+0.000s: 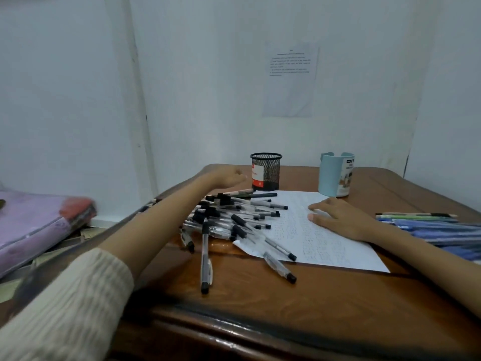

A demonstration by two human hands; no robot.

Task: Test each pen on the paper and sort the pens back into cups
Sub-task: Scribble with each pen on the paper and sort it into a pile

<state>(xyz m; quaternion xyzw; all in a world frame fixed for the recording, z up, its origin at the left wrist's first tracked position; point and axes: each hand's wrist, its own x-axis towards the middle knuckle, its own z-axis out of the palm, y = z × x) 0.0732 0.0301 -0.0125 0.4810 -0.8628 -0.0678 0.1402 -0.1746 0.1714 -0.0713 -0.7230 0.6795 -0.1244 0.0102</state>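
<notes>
A heap of clear pens with black caps (229,220) lies on the brown table (260,295), spilling onto the left edge of a white paper (320,238) marked with faint scribbles. My left hand (229,177) hovers beyond the heap, just left of a black mesh cup (266,171), fingers loosely curled; nothing is visible in it. My right hand (338,217) rests flat on the paper, fingers spread. A light blue cup (335,174) stands behind the paper. Both cups look empty from here.
A bundle of blue and green pens (429,225) lies at the table's right edge. A purple plastic-wrapped package (33,225) sits off the table to the left. A printed sheet (290,79) hangs on the white wall behind.
</notes>
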